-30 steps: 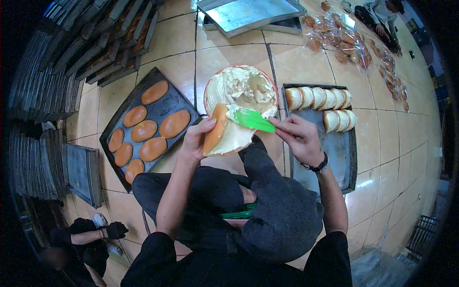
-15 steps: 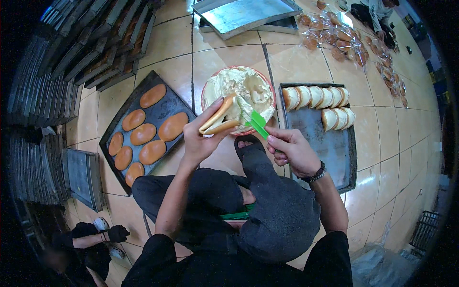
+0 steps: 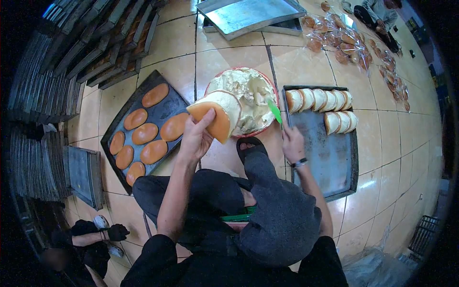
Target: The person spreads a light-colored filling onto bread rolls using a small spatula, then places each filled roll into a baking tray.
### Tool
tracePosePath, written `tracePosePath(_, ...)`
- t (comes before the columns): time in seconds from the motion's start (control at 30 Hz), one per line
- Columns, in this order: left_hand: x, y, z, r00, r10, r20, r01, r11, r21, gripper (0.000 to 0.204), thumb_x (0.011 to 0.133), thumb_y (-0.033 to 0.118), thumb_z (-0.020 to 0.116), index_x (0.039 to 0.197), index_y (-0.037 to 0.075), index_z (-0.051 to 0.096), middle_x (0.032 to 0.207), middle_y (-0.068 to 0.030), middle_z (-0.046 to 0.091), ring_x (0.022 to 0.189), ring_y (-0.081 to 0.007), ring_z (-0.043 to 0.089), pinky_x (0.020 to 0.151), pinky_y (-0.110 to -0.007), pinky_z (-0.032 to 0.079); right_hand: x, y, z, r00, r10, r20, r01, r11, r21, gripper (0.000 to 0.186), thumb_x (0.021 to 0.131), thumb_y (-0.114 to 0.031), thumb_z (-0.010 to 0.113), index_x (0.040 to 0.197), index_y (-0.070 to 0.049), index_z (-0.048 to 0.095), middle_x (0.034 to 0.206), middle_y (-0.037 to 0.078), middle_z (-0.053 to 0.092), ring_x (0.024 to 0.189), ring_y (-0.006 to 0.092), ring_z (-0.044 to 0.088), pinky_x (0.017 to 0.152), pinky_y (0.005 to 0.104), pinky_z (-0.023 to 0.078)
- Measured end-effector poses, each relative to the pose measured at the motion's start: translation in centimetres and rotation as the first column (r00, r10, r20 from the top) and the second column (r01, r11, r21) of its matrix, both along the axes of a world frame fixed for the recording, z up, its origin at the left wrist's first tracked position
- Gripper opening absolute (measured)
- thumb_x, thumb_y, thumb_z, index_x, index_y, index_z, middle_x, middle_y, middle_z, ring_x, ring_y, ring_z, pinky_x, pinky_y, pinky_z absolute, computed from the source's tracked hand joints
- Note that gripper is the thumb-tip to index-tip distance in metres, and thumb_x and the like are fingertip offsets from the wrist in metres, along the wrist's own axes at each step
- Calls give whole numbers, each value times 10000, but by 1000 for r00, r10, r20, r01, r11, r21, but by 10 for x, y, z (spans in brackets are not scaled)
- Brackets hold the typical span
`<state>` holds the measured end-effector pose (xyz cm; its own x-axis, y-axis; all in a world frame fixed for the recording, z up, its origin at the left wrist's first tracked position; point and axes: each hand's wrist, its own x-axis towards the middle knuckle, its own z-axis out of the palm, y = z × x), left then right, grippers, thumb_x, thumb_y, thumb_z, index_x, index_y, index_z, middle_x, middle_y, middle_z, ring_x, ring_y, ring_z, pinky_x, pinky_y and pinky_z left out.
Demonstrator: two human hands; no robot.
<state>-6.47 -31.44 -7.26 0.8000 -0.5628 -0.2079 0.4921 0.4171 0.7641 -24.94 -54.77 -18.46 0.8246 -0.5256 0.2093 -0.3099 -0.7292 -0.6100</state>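
My left hand point(image 3: 197, 136) is closed on a folded bread bun point(image 3: 215, 119), brown crust toward me and pale cream on its far side. The bun overlaps the near left rim of a round red-edged tub point(image 3: 274, 91) of whitish cream point(image 3: 253, 95). My right hand point(image 3: 292, 143), a little blurred, grips a green spatula point(image 3: 274, 111) whose blade is at the tub's right side. To the left, a dark tray point(image 3: 165, 91) bears several plain oval buns point(image 3: 145, 134). On the right, another tray point(image 3: 330, 162) holds two rows of cream-covered folded buns point(image 3: 318, 99).
Metal trays point(image 3: 248, 14) lie at the far side. Tall stacks of trays point(image 3: 38, 95) line the left. Bagged buns point(image 3: 339, 40) spread over the far right floor, near a seated person point(image 3: 380, 19). Another person's gloved hand point(image 3: 117, 233) shows at lower left. Clear plastic point(image 3: 373, 265) lies lower right.
The bun in my left hand has turned from an open gape to folded, cream on its far side. My right hand has drawn the spatula off it to the right.
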Motion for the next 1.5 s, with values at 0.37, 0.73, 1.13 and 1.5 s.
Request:
tracePosePath(0.37, 8, -13, -44, 552, -710, -437, 482, 699, -528, 484, 898, 144, 603, 1309, -53, 441, 1210, -200, 596, 1110, -328, 612, 920, -466, 540, -52, 3, 31, 975, -146, 169, 8, 779, 627, 393, 863, 12, 583, 1240, -81, 641, 716, 119, 597, 653, 224, 603, 640, 291, 484)
tracePosePath(0.73, -29, -136, -71, 664, -502, -554, 297, 857, -421, 458, 958, 168, 566, 1373, 50, 412, 1327, -169, 518, 1255, -318, 506, 1050, -518, 435, -72, -30, 85, 946, 268, 182, -311, 911, 272, 223, 881, -65, 633, 1101, -29, 651, 708, 108, 582, 601, 184, 561, 559, 334, 444)
tracePosePath(1.13, -114, -229, -122, 692, -721, 15, 712, 687, 147, 693, 777, 123, 798, 1371, 34, 450, 1334, -98, 543, 1232, -183, 498, 1019, -374, 412, -87, -65, -60, 663, -685, 302, 223, 566, 794, 586, 692, 123, 773, 961, -107, 305, 1229, 141, 474, 1089, 288, 601, 860, 397, 571)
tracePosePath(1.5, -77, -65, -83, 691, -720, -59, 568, 490, 662, 680, 825, 106, 749, 1404, 15, 405, 1404, -175, 462, 1255, -269, 485, 1032, -392, 423, -67, -134, -182, 482, -863, 151, 842, 504, 194, 480, 698, -160, 824, 998, -18, 477, 872, 112, 534, 801, 260, 606, 724, 379, 504)
